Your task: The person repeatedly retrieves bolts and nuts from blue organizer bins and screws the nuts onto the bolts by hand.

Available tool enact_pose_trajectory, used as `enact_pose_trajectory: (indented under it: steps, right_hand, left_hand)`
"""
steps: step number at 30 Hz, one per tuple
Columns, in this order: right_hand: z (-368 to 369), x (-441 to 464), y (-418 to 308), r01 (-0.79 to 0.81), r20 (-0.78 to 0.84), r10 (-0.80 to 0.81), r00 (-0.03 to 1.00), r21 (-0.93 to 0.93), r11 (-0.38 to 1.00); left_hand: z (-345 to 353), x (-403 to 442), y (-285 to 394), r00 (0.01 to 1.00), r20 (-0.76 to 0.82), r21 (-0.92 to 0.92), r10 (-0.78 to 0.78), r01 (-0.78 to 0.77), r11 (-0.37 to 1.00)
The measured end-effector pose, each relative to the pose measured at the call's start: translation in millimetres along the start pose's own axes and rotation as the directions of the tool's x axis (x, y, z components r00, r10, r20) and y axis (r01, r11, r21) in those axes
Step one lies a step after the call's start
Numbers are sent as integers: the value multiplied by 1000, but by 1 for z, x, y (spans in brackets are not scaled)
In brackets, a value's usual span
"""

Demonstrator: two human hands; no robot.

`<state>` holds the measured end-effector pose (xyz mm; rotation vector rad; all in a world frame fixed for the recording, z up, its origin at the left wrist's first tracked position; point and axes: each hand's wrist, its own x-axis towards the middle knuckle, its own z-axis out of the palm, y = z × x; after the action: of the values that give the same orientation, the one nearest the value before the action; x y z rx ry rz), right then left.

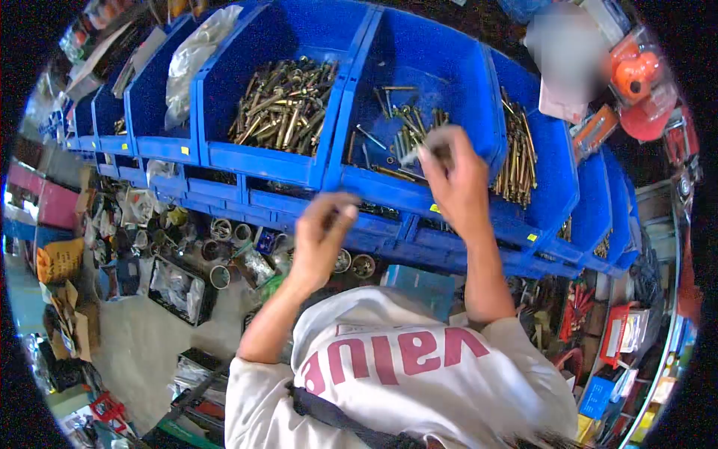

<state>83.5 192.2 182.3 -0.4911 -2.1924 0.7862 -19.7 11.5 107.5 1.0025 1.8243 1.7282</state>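
Observation:
My right hand (pixel 456 179) reaches over the front of a blue bin (pixel 437 63), its thumb and fingers closed around something small that blur keeps me from making out. Loose bolts (pixel 407 127) lie scattered on the floor of that bin, just beyond the fingertips. My left hand (pixel 321 236) is held in front of the bins' lower lip, slightly smeared by motion. Its fingers curl in towards the thumb, and whatever they hold, if anything, is hidden. The neighbouring bin to the left is heaped with brass-coloured anchor bolts (pixel 288 105).
Long bolts (pixel 516 153) fill the bin on the right. A clear plastic bag (pixel 196 63) hangs over a divider on the left. Below the racks are round tins (pixel 221 277) and a black crate (pixel 178 290). Orange packaged goods (pixel 636 71) hang at upper right.

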Motion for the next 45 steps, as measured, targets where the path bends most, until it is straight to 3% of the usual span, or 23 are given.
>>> enact_pose_trajectory:
  steps: [1, 2, 3, 4, 6, 9, 12, 13, 15, 16, 17, 19, 20, 22, 23, 26, 28, 31, 34, 37, 39, 44, 45]
  right_hand:
    - [-6, -16, -10, -64, 44, 60, 997, 102, 993]
    - [-12, -33, -21, -133, 93, 116, 989, 198, 971]
    - [-16, -50, -28, -226, 191, 177, 965, 277, 934]
    - [-9, -70, -17, -154, 167, 121, 978, 201, 967]
    - [5, -102, 1, -305, 292, 239, 926, 209, 929]
    - [31, -141, 50, -571, 401, 444, 802, 294, 766]
    - [51, -153, 83, -409, 269, 380, 885, 58, 911]
    - [47, -150, 80, -412, 254, 385, 887, 60, 909]
    - [34, -139, 69, -318, 314, 312, 897, -32, 947]
    - [24, -129, 56, -294, 378, 287, 880, -38, 955]
    - [17, -123, 50, -207, 362, 190, 913, 10, 978]
    - [2, -106, 25, -124, 314, 104, 944, 46, 991]
    - [-6, -95, 12, -77, 283, 56, 957, 63, 995]
    - [-15, -72, 5, 0, 245, -11, 969, 46, 999]
    - [-15, -60, 5, 37, 191, -38, 981, 8, 999]
    - [-12, -21, 11, 37, 129, -17, 992, -153, 988]
    - [-2, -3, 14, -13, 109, 46, 993, -287, 958]
    - [10, 17, 21, -96, 278, 227, 933, -416, 904]
    - [20, 19, 47, -80, 255, 248, 935, -528, 845]
    - [19, 20, 51, -62, 292, 266, 919, -558, 827]
    - [19, 23, 50, -72, 309, 277, 910, -540, 839]
    - [16, 23, 39, -72, 295, 218, 930, -435, 898]
    - [16, 22, 35, -38, 234, 142, 962, -400, 916]
  left_hand:
    - [7, -5, 11, 982, 100, -130, -161, 173, 976]
    - [19, -8, 1, 987, 117, -234, -113, 138, 962]
    - [23, -12, 4, 945, 243, -310, -221, 292, 905]
    - [32, -15, 0, 949, 262, -395, -174, 270, 878]
    - [33, -20, -25, 803, 546, -332, -239, 470, 818]
    - [42, -24, -58, 790, 519, -71, -326, 420, 905]
    - [50, -18, -106, 841, 437, 84, -318, 314, 946]
    - [54, -8, -96, 834, 362, 82, -417, 417, 905]
    - [66, 8, -153, 912, 276, 276, -305, 228, 934]
    - [67, 11, -125, 947, 162, 95, -277, 264, 960]
    - [70, 18, -129, 948, 167, 99, -270, 256, 961]
    - [78, 33, -154, 985, 173, 16, 26, -29, 999]
    - [81, 34, -166, 987, 143, 237, 78, -110, 965]
    - [77, 35, -155, 951, 187, 225, 247, -286, 932]
    - [74, 28, -118, 976, 190, 43, 103, -113, 993]
    - [68, 18, -125, 989, 94, 204, 111, -129, 970]
    - [60, 12, -113, 988, 153, 173, -23, -4, 985]
    - [53, 3, -110, 989, 143, 212, 26, -56, 976]
    - [45, -2, -79, 984, 156, 196, -84, 53, 979]
    - [38, -6, -77, 981, 151, 236, 123, -157, 959]
    - [35, -8, -66, 984, 176, 246, -19, -25, 969]
    - [35, -12, -46, 981, 196, 193, 15, -53, 980]
    - [37, -12, -51, 979, 170, 162, 112, -140, 977]
